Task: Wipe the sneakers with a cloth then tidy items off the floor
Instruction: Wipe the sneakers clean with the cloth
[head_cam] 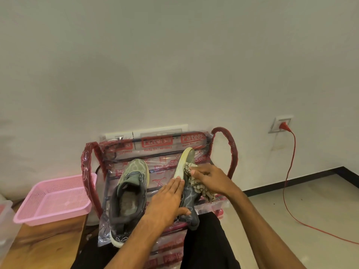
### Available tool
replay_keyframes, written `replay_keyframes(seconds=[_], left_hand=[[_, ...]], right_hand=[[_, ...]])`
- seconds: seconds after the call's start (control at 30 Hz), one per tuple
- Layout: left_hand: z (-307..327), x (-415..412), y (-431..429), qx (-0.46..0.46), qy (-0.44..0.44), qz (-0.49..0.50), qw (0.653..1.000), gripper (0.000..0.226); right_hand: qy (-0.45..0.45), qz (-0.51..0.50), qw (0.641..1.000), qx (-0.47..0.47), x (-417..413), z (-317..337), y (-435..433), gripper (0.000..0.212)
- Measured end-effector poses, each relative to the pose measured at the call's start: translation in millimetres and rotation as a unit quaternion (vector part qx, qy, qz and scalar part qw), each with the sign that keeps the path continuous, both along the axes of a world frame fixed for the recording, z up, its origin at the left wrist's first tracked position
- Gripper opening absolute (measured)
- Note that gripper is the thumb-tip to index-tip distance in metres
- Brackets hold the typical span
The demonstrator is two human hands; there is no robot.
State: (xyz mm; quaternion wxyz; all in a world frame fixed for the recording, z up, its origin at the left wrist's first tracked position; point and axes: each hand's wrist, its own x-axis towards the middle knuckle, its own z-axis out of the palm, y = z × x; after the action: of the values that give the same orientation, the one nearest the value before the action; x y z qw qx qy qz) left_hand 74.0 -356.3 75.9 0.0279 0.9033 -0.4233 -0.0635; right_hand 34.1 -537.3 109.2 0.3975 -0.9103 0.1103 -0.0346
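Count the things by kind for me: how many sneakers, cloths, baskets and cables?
Sneakers: 2
Cloth: 1
Pink basket: 1
Red cable: 1
Total: 5

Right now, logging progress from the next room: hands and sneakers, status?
Left hand steadies tilted sneaker, thumb round it. Right hand holds cloth against its side. Other sneaker alongside, nothing blocking.

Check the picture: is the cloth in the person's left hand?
No, the right hand grips the cloth against the tilted sneaker, while the left hand holds that sneaker.
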Motion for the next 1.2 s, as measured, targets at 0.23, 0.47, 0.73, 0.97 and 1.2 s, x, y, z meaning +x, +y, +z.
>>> replay_keyframes(seconds=[0.23,0.47,0.73,0.97,1.2], left_hand=[[1.4,5.9,-3.2,0.047,0.002,-0.014,0.999,0.105],[-3.8,3.6,-3.9,0.022,-0.017,-0.001,1.0,0.101],[-4.2,1.6,-1.6,0.009,-0.013,-0.002,1.0,0.1],[-4.2,2.1,-1.0,0.003,-0.006,0.004,1.0,0.102],[-8.1,1.3,-1.1,-0.007,-0.023,0.007,1.0,0.1]], right_hand=[[-0.012,-0.08,0.994,-0.075,-2.8,-7.0,18.1,0.046],[-0.05,-0.046,0.979,-0.191,-5.1,2.5,52.1,0.024],[-0.022,-0.073,0.988,-0.137,-4.8,-23.1,33.2,0.054],[-0.064,-0.101,0.967,-0.224,12.5,-20.2,35.2,0.031],[-0.011,-0.076,0.964,-0.254,14.3,-21.4,46.4,0.037]])
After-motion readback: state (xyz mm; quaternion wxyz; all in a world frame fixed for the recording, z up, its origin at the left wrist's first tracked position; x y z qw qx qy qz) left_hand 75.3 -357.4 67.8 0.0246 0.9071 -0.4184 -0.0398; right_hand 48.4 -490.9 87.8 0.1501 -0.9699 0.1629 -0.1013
